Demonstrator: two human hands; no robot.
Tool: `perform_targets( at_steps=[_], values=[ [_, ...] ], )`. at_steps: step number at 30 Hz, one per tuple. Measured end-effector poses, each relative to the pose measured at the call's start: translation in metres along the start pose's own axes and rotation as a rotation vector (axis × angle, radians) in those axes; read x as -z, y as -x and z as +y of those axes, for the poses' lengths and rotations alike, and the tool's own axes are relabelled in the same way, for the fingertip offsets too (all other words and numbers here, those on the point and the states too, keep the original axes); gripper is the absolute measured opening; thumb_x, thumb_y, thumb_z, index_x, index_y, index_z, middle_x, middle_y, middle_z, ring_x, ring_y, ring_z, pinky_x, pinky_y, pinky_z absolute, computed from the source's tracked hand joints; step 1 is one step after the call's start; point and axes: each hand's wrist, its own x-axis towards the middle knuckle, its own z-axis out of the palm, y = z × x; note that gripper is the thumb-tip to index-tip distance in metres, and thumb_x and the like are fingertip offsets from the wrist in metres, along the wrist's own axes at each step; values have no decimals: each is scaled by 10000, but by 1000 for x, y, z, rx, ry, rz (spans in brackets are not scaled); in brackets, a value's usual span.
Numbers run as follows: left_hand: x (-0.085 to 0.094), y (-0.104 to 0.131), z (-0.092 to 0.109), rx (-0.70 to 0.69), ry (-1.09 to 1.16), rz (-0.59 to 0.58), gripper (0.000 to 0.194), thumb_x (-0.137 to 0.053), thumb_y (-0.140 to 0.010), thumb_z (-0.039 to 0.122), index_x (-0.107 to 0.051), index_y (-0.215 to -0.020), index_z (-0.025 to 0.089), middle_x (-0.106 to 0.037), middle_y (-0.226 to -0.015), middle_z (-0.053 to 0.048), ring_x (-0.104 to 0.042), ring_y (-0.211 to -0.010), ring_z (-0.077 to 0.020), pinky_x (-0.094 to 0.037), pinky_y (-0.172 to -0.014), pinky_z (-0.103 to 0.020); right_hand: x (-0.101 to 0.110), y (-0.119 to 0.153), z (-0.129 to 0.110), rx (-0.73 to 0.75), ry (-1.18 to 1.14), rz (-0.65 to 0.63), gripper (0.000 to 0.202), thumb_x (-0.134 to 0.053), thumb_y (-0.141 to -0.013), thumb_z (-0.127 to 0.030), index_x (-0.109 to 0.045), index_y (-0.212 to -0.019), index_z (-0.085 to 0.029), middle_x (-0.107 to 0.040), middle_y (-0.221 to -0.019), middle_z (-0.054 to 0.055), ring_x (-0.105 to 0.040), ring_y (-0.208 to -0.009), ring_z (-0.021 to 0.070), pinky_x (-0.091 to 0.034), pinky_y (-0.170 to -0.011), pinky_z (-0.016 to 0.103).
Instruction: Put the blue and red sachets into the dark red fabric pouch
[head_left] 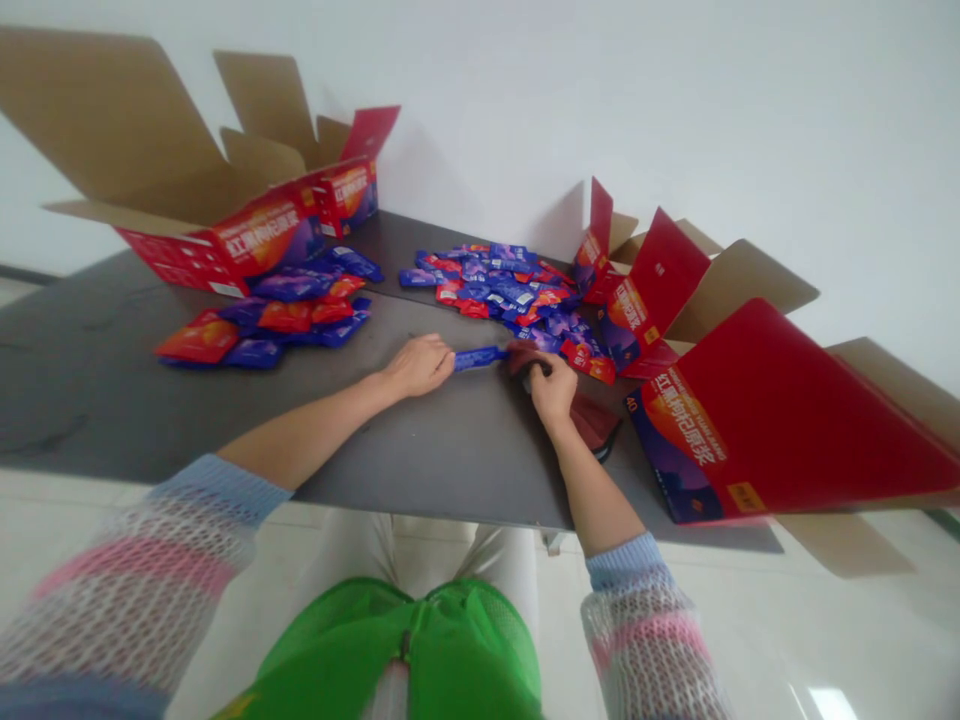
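Observation:
Over the middle of the grey table, my left hand point(421, 365) is closed on one end of a slim blue sachet point(478, 358). My right hand point(553, 388) grips a brown cloth point(596, 420), whose folded part meets the sachet's other end. The rest of the cloth hangs down to the tabletop beneath my right wrist. Just beyond both hands lies a loose pile of blue and red sachets point(517, 290). To the left, a smaller stack of blue and red sachets point(289, 315) rests on the table.
Large open red cartons, one in front point(255, 235) and one behind point(351, 195), stand at the back left. Along the right side are more open red cartons, the nearest point(780, 420) reaching past the edge of the table point(435, 460). A white wall point(487, 120) rises behind.

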Motion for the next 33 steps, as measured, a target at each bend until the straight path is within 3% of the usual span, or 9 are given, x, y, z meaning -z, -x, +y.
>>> perform_targets(
  at_steps=[2, 4, 6, 9, 13, 19, 26, 30, 33],
  values=[
    [-4, -2, -1, 219, 219, 88, 508, -330, -961, 458, -675, -727, 169, -667, -733, -122, -676, -849, -281, -518, -837, -435, -2, 7, -7, 39, -105, 94, 395, -390, -851, -182, -722, -1065, -170, -723, -1109, 100, -648, -1071, 217, -473, -988, 357],
    [-5, -1, -2, 421, 601, 87, 509, -392, -939, 543, -672, -767, 155, -669, -711, -105, -693, -760, -259, -557, -713, -398, -7, 18, -19, 103, -163, 111, 415, -358, -849, -162, -701, -1081, -185, -706, -1110, 93, -631, -1087, 219, -471, -999, 372],
    [-3, 1, -2, 514, 965, 18, 455, -544, -871, 567, -691, -871, 136, -694, -739, -90, -691, -693, -228, -571, -619, -357, -13, 32, -33, 213, -181, 9, 435, -370, -842, -144, -687, -1132, -209, -688, -1113, 72, -614, -1095, 210, -474, -996, 355],
    [3, 7, 1, 527, 1196, -81, 365, -727, -775, 461, -717, -923, 128, -710, -754, -66, -655, -614, -172, -567, -567, -306, -23, 49, -54, 405, -113, -216, 482, -461, -851, -173, -636, -1296, -236, -643, -1140, 62, -586, -1086, 205, -489, -951, 312],
    [10, 10, 7, 549, 1294, -248, 215, -740, -803, 337, -718, -821, 124, -708, -725, -58, -654, -625, -162, -596, -612, -324, -31, 49, -66, 451, 119, -310, 394, -546, -894, -326, -657, -1268, -270, -622, -1135, 81, -535, -1053, 258, -499, -879, 354],
    [11, 5, 14, 835, 1266, -247, 149, -591, -906, 182, -666, -783, 142, -744, -768, -105, -742, -743, -222, -608, -805, -421, -26, 16, -43, 173, 338, -301, 298, -516, -947, -366, -715, -1142, -261, -680, -1126, 104, -546, -1087, 299, -505, -868, 419],
    [10, 5, 2, 862, 1186, -454, 99, -605, -894, 225, -636, -959, 157, -745, -786, -120, -758, -762, -285, -597, -839, -484, -9, -5, -4, 12, 172, -213, 349, -554, -937, -467, -774, -1097, -248, -741, -974, 77, -680, -894, 249, -506, -801, 352],
    [14, -2, -4, 892, 1191, -573, 83, -645, -840, 211, -644, -901, 156, -741, -765, -138, -756, -791, -307, -590, -841, -492, -2, 6, -18, 148, -58, -142, 359, -483, -980, -415, -767, -1085, -223, -727, -994, 67, -662, -937, 206, -495, -854, 310],
    [13, -5, -4, 893, 1181, -603, 54, -662, -795, 208, -675, -808, 156, -743, -747, -145, -749, -744, -298, -605, -777, -449, -6, 24, -40, 377, -177, -249, 317, -490, -970, -314, -736, -1153, -234, -682, -1074, 62, -620, -1026, 187, -474, -926, 304]
  ],
)
